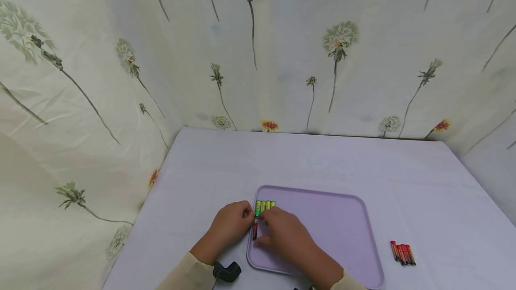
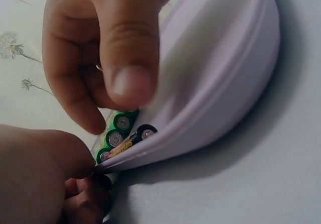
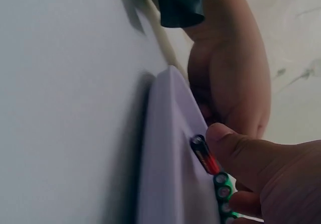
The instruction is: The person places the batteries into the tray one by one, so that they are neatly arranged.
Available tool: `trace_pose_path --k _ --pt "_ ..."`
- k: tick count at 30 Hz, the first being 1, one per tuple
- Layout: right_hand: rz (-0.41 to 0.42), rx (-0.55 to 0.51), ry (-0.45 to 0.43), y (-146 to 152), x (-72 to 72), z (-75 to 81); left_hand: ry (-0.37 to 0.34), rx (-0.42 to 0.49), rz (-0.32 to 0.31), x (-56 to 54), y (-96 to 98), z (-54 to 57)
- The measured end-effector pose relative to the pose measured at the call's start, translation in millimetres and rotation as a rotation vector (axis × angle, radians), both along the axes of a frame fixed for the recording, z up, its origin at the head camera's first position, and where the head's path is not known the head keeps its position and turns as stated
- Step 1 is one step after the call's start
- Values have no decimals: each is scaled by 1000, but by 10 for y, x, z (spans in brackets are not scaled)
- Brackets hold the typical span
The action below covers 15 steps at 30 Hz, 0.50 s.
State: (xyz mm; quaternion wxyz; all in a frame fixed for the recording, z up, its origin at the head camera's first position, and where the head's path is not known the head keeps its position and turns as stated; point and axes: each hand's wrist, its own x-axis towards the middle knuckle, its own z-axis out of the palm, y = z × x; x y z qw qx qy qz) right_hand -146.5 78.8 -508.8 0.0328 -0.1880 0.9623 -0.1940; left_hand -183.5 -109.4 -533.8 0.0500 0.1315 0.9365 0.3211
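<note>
A purple tray (image 1: 322, 227) lies on the table, with several green-and-yellow batteries (image 1: 265, 205) in a row against its left rim. In front of that row, along the same rim, lies a red-and-black battery (image 1: 255, 231). My left hand (image 1: 230, 223) is at the tray's left edge; in the left wrist view its thumb and curled fingers pinch the rim. Over the tray is my right hand (image 1: 288, 236), its thumb (image 3: 238, 151) beside the red-and-black battery and its fingers by the green row. In the right wrist view I cannot tell whether the thumb touches that battery.
Several red-and-black batteries (image 1: 403, 254) lie grouped on the white tablecloth (image 1: 435, 200), right of the tray. A black device (image 1: 227, 272) is on my left wrist. Flower-printed curtains (image 1: 290, 57) stand behind and left of the table.
</note>
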Motion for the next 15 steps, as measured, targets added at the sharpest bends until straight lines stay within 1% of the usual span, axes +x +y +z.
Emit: trace_pose_path --k 4,6,12,15 --pt "-4 -17 62 89 -25 46 0 3 2 10 -3 20" --pt "-16 -17 72 134 -45 77 -10 5 3 14 -1 24" --pt "-80 -41 13 279 -102 205 -32 9 9 16 10 29" --pt "-114 -43 10 375 -133 243 -38 6 13 15 20 27"
